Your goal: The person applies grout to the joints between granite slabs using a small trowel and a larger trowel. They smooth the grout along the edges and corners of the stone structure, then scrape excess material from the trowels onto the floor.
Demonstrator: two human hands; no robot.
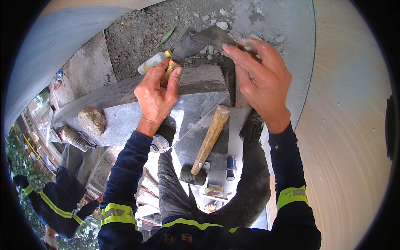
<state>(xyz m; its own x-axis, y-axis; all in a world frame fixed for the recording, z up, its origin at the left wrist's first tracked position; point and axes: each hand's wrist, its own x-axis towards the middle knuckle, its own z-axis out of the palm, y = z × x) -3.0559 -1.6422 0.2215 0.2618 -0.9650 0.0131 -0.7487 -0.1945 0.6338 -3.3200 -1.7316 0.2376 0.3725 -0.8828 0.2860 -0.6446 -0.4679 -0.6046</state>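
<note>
My left hand [156,91] is closed round the yellowish handle of a trowel [186,46], its dark flat blade pointing up and away. In my right hand [266,79], thumb and fingers grip a second trowel [213,36], whose grey blade points left. The two blades overlap in the picture; whether they touch I cannot tell. Both are held over rough grey soil beyond a stone slab [187,79]. Just past my left hand lies a clear bottle with a yellow cap [153,62]. Nearer me, a wooden-handled mallet [211,137] with a dark head rests on the grey stone.
A rough lump [92,121] sits on the slab's left. Pale rubble [222,26] and a green leaf [166,36] lie on the soil. A curved pale wall [346,104] rises at right. Another person's dark sleeve with reflective bands [58,206] shows at lower left.
</note>
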